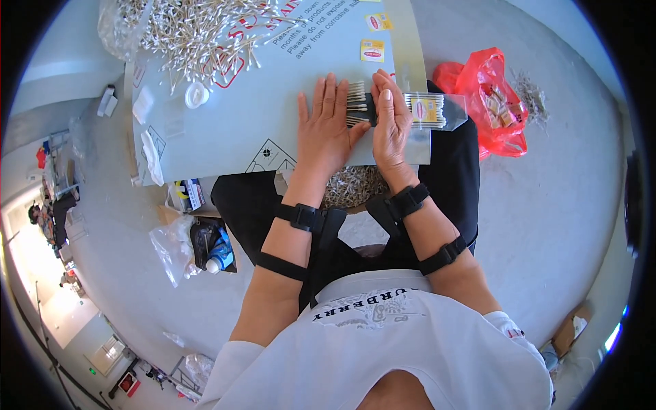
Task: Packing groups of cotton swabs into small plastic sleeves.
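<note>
My left hand (324,123) lies flat on the grey printed board, its fingers stretched out. Its thumb reaches toward a dark flat piece (371,109), with a row of cotton swabs (356,97) beside it. My right hand (391,123) stands on its edge, fingers close together and bent over the near end of a clear plastic bag (454,113). Inside that bag are more cotton swabs and a yellow label card (424,109). How the right fingers grip the bag is partly hidden.
A large heap of cotton swabs (198,41) covers the far left of the board (273,89), near a small white round tub (197,95). Yellow cards (372,50) lie at the far right. A red plastic bag (478,96) sits on the floor to the right.
</note>
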{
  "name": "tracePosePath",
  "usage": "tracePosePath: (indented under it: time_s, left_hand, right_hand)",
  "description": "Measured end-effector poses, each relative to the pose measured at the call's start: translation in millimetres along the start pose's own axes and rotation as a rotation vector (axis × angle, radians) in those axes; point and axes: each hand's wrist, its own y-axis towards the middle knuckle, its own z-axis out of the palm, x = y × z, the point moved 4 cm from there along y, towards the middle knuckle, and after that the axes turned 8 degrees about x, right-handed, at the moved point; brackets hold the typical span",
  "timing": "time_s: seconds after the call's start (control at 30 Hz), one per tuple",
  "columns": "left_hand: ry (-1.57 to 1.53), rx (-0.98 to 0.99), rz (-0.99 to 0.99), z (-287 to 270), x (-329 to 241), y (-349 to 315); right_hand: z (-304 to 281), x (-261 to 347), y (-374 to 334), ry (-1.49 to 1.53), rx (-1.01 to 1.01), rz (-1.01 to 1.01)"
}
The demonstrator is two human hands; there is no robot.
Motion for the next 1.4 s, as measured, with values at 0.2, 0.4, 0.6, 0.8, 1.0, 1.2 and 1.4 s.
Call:
tracePosePath:
  time_s: [0.2,0.4,0.6,0.8,1.0,1.2,1.4]
  left_hand:
    - [-0.332,-0.205,-0.002,-6,11,2]
    - [-1.098,-0.513,-0.077,-6,16,14]
    - [-1.362,-0.543,-0.071,-2,9,12]
    - [-0.814,-0.236,0.092,-16,34,-4]
    - [-0.35,-0.03,0.17,-18,15,-8]
    - [-0.369,-0.047,0.188,-10,13,-10]
    - [-1.094,-0.411,-0.043,-3,14,-5]
  right_hand:
    - [2,4,18,0.025,0.039,-0.005]
    - [11,-6,29,0.14,0.099,0.057]
    - [8,-7,16,0.133,0.036,0.003]
    - [-15,23,25,-0.358,0.478,-0.002]
    - [-16,45,16,-1.052,0.765,-0.143]
    - [-13,43,17,-1.008,0.676,-0.156]
    - [-17,20,17,-0.237,0.324,-0.006]
